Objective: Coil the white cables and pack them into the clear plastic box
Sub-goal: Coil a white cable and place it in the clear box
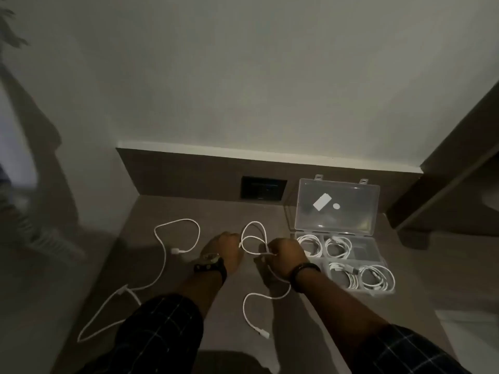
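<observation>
A brown desk [189, 268] carries an open clear box [379, 261] at right, four coils inside. Both hands, left [228, 251] and right [286, 256], pinch a white cable [252, 230] into a loop; even loops should pack best. Another cable [162, 265] lies loose at left.

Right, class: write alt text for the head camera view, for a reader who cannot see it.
Two hands, left hand and right hand, loop a white cable over a brown table. Another loose white cable lies left of them, and an open clear plastic box with four coiled cables sits to the right.
</observation>
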A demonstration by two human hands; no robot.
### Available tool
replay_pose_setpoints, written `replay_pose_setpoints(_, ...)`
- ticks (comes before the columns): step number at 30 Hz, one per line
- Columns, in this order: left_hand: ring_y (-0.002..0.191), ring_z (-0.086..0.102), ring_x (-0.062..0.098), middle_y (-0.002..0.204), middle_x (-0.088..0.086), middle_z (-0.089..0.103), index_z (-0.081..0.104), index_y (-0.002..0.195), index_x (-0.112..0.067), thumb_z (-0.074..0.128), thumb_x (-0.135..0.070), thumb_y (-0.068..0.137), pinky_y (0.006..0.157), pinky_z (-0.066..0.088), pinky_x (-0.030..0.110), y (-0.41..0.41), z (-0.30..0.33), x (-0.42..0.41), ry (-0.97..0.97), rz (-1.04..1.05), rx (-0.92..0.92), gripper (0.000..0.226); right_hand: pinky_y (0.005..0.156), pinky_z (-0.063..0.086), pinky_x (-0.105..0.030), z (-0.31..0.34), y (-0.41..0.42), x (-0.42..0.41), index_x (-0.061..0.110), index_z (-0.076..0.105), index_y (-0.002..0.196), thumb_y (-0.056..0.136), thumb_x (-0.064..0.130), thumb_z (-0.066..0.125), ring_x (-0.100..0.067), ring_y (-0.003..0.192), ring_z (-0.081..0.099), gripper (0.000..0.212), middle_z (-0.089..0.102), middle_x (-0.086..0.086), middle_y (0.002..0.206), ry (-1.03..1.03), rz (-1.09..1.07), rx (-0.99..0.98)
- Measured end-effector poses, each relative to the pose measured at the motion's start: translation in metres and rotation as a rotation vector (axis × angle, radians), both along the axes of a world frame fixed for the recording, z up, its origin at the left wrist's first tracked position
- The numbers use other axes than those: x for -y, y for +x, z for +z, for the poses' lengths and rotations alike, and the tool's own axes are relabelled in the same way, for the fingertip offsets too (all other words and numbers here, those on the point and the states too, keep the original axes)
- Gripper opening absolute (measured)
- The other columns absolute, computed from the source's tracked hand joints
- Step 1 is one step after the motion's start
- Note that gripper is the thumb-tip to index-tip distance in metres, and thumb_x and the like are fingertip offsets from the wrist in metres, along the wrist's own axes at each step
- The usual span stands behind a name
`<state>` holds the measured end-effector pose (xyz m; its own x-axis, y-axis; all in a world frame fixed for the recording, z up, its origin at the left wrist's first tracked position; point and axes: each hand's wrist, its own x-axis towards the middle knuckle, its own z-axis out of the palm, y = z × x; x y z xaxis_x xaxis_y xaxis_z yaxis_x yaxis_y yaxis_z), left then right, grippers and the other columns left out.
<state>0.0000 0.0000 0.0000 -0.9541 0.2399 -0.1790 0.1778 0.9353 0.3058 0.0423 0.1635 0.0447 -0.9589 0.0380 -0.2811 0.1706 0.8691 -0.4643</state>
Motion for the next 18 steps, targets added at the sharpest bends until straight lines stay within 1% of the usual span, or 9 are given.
replay_pose_setpoints(3,0.097,0.062,0.038,0.106,0.018,0.065,0.063,0.095,-0.009,0.046,-0.015,0.086,0.082,0.051,0.041,-0.017,-0.003,-0.003,-0.014,-0.001,0.011,0.02,0.078,0.049,-0.031,-0.008,-0.008,0.002,0.013,0.066,0.091,0.076,0.03,0.067,-0.032,0.094,0.063,0.023,0.071,-0.013,0.099,-0.01,0.029,0.014)
replay_pose_setpoints(6,0.097,0.063,0.037,0.103,0.018,0.068,0.065,0.089,-0.008,0.05,-0.013,0.085,0.084,0.052,0.042,-0.038,0.0,0.001,0.049,0.018,0.155,0.016,0.082,0.05,-0.034,-0.018,-0.013,0.003,0.012,0.061,0.101,0.075,0.032,0.067,-0.034,0.098,0.062,0.032,0.066,-0.014,0.106,0.007,0.036,0.029)
replay_pose_setpoints(7,0.088,0.066,0.035,0.095,0.018,0.069,0.066,0.082,-0.009,0.053,-0.013,0.085,0.079,0.054,0.041,-0.046,0.004,0.004,0.133,0.064,0.237,0.014,0.081,0.05,-0.034,-0.021,-0.017,0.002,0.012,0.061,0.1,0.078,0.03,0.062,-0.034,0.097,0.062,0.028,0.065,-0.014,0.106,0.015,0.024,0.021)
replay_pose_setpoints(8,0.072,0.068,0.031,0.081,0.018,0.067,0.063,0.072,-0.01,0.054,-0.011,0.084,0.069,0.055,0.038,-0.052,0.009,0.007,0.277,0.163,0.345,0.015,0.08,0.051,-0.033,-0.024,-0.021,0.0,0.012,0.062,0.097,0.081,0.028,0.057,-0.034,0.095,0.063,0.023,0.066,-0.015,0.104,0.032,0.02,0.005)
replay_pose_setpoints(10,0.042,0.062,0.022,0.065,0.017,0.057,0.054,0.064,-0.008,0.051,-0.005,0.087,0.049,0.052,0.029,-0.059,0.023,0.012,0.682,0.412,0.554,0.023,0.077,0.051,-0.033,-0.027,-0.027,-0.002,0.01,0.066,0.092,0.082,0.021,0.052,-0.034,0.092,0.064,0.02,0.068,-0.017,0.1,0.061,0.035,0.021)
replay_pose_setpoints(12,0.037,0.061,0.021,0.062,0.014,0.058,0.051,0.072,-0.007,0.046,-0.005,0.092,0.04,0.05,0.024,-0.06,0.042,0.019,0.972,0.547,0.693,0.02,0.073,0.049,-0.032,-0.026,-0.033,-0.005,0.006,0.068,0.086,0.082,0.018,0.057,-0.034,0.088,0.064,0.017,0.069,-0.017,0.094,0.027,0.038,0.016)
replay_pose_setpoints(14,0.035,0.058,0.019,0.051,0.005,0.057,0.053,0.075,-0.011,0.043,-0.014,0.093,0.035,0.046,0.019,-0.06,0.064,0.026,1.154,0.576,0.804,0.021,0.065,0.043,-0.027,-0.021,-0.037,-0.007,0.009,0.068,0.074,0.081,0.02,0.064,-0.029,0.077,0.063,0.013,0.069,-0.012,0.079,-0.099,-0.02,-0.026)
replay_pose_setpoints(15,0.033,0.05,0.015,0.044,0.0,0.051,0.051,0.073,-0.015,0.041,-0.02,0.092,0.034,0.04,0.016,-0.058,0.076,0.029,1.222,0.564,0.854,0.022,0.063,0.042,-0.026,-0.017,-0.039,-0.007,0.013,0.068,0.07,0.081,0.02,0.066,-0.025,0.071,0.062,0.013,0.066,-0.008,0.071,-0.206,-0.079,-0.045)
replay_pose_setpoints(18,0.03,0.031,0.008,0.035,-0.007,0.033,0.044,0.062,-0.022,0.04,-0.039,0.094,0.035,0.027,0.014,-0.05,0.111,0.032,1.429,0.49,0.922,0.036,0.058,0.053,-0.032,-0.004,-0.042,-0.01,0.013,0.07,0.072,0.084,0.015,0.066,-0.024,0.062,0.064,0.013,0.067,-0.007,0.066,-0.522,-0.279,-0.131)
